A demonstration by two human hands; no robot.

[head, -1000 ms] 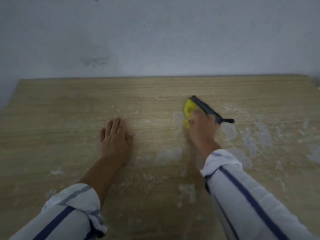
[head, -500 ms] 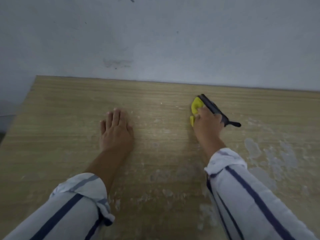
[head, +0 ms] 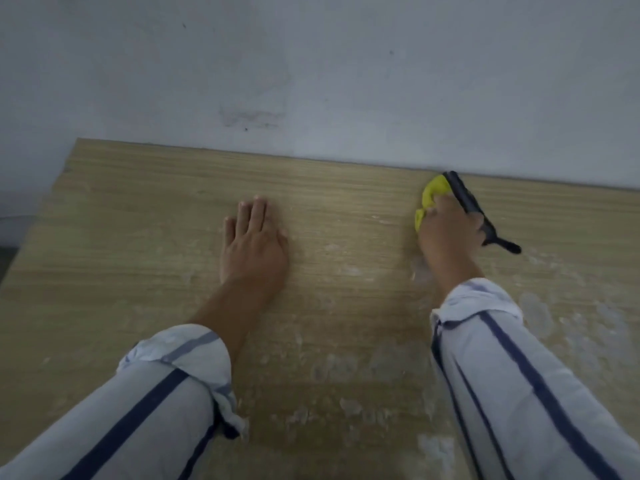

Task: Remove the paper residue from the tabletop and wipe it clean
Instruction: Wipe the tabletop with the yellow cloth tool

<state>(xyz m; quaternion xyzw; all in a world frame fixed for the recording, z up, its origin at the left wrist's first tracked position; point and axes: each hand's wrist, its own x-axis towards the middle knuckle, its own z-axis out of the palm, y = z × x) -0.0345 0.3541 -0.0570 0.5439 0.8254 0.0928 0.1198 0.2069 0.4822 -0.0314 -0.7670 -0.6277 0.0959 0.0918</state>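
My right hand presses a yellow cloth onto the wooden tabletop close to its far edge. The same hand also grips a black scraper, whose handle end sticks out to the right. My left hand lies flat on the wood with its fingers together, holding nothing. White paper residue is stuck in patches to the right of my right arm. More residue flecks lie near the front, between my two sleeves.
A grey-white wall rises directly behind the table's far edge. The table's left edge runs diagonally, with dark floor beyond it. My striped sleeves cover the lower corners of the view.
My right hand has slid the cloth and scraper away from me, up to the table's far edge. The view has swung left. My left hand stays flat in place.
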